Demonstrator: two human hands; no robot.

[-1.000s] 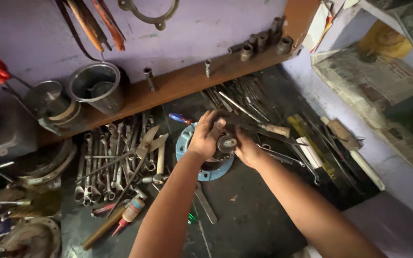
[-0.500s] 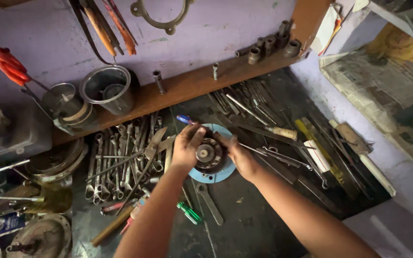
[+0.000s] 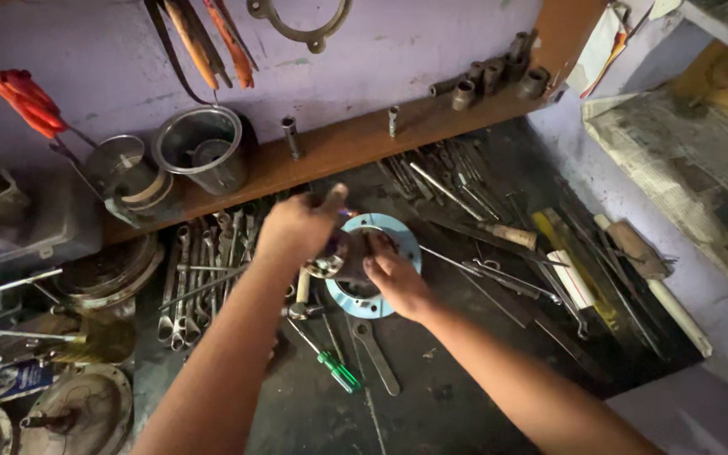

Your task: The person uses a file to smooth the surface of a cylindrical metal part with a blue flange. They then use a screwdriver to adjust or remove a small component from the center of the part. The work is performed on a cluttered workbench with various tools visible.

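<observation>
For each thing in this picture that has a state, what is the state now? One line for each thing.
left hand: gripping the metal hub part from above
right hand: fingers on the hub's side
blue ring plate: flat on the bench, under the hub
green-handled screwdriver: lying loose, untouched
steel pot: upright, open top
row of spanners: lying side by side

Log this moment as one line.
left hand: grips round metal part | right hand: steadies it | under: light-blue ring flange
</observation>
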